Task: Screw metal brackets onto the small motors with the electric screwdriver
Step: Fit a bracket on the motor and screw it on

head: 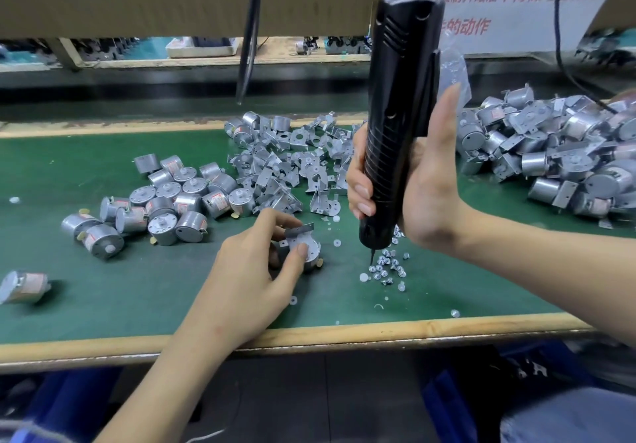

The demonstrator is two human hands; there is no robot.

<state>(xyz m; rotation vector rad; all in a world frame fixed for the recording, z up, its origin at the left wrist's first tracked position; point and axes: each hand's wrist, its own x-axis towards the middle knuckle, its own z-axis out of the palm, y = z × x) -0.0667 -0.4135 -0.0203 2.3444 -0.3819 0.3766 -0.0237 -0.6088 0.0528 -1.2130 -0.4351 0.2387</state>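
Our left hand [254, 263] pinches a motor [312, 259]; our right hand [418, 194] grips the screwdriver [395, 115].
We hold the motor on the counter [103, 287] with thumb and fingers curled round it, a bracket [299, 240] on top. The screwdriver stands upright, its bit down among the screws [390, 267] just right of the motor.

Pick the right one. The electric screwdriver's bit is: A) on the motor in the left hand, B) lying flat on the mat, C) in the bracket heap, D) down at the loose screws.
D: the right hand holds the electric screwdriver upright, its bit down at the loose screws, apart from the motor in the left hand.
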